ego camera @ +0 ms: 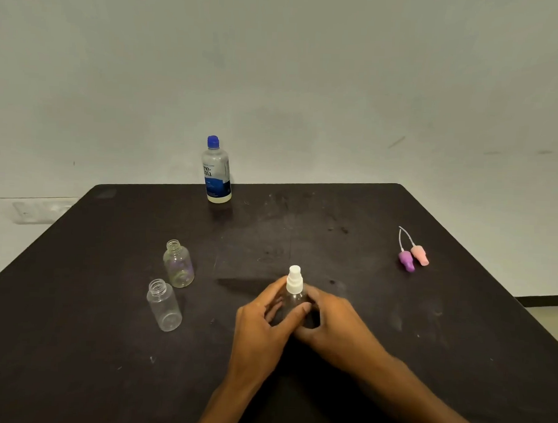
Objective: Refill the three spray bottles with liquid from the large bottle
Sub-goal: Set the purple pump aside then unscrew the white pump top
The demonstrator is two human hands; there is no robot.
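A small clear spray bottle (pixel 294 300) with a white spray top (pixel 294 279) stands upright on the black table (pixel 394 328), near the middle front. My left hand (pixel 263 319) and my right hand (pixel 327 319) wrap around its body from either side, hiding most of it. Two more clear small bottles stand uncapped to the left: one (pixel 178 264) farther back, one (pixel 164 305) nearer. The large bottle (pixel 216 171), with a blue cap and a blue label, stands upright at the table's far edge. A purple spray head (pixel 406 261) and a pink spray head (pixel 420 255) lie at the right.
A pale wall rises behind the table. The table's right edge drops off to a floor strip at the far right. A white wall fitting (pixel 38 212) sits low at the left, beyond the table corner.
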